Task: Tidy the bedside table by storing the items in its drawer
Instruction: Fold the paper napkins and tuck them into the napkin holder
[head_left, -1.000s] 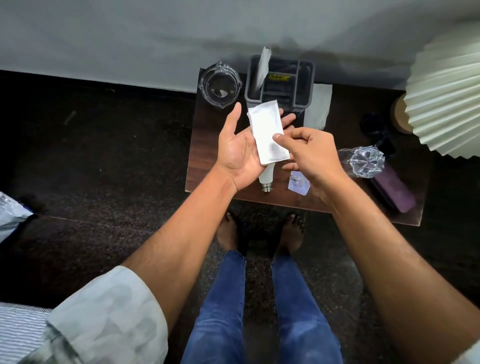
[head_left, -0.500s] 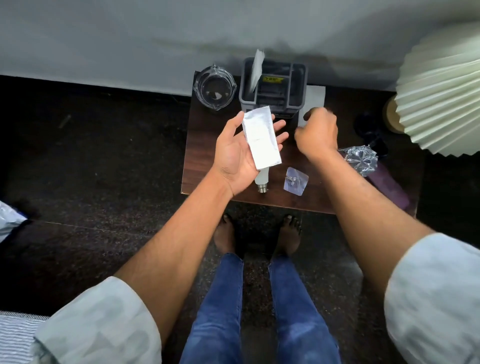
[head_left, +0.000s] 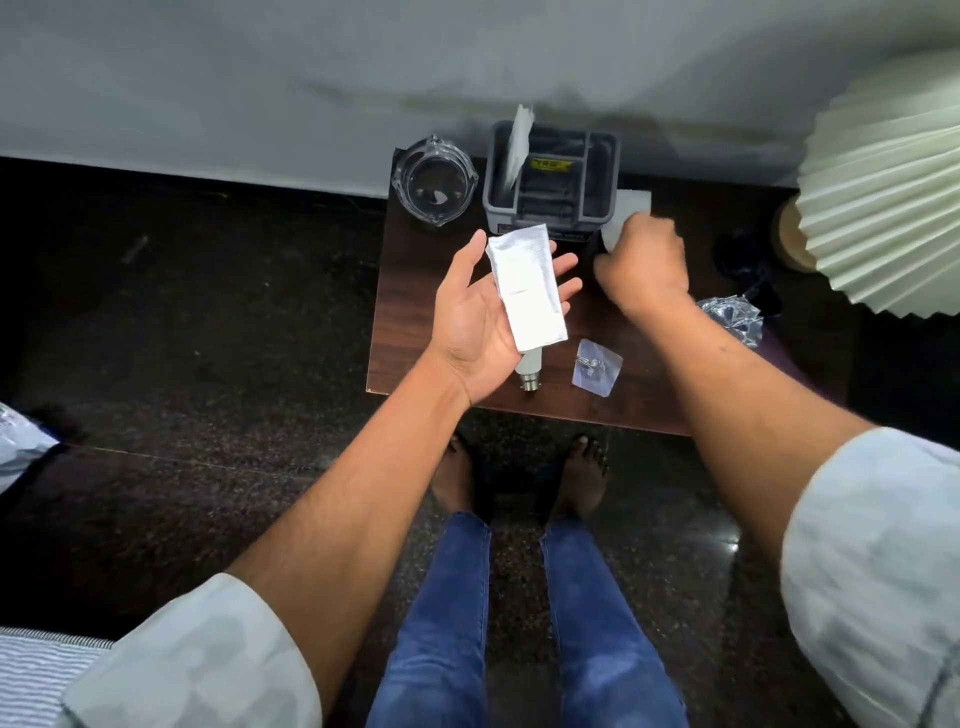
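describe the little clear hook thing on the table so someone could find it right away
Start at the dark wooden bedside table below the grey organiser box. Near its front edge, right of the bulb base poking out under the left hand, lies the clear adhesive hook. It is the only flat, see-through square, with a small metal hook on it.

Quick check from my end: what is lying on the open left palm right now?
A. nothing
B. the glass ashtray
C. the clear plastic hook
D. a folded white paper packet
D: a folded white paper packet lies flat across the open left hand, while the clear hook sits on the table and the glass ashtray stands at the back.
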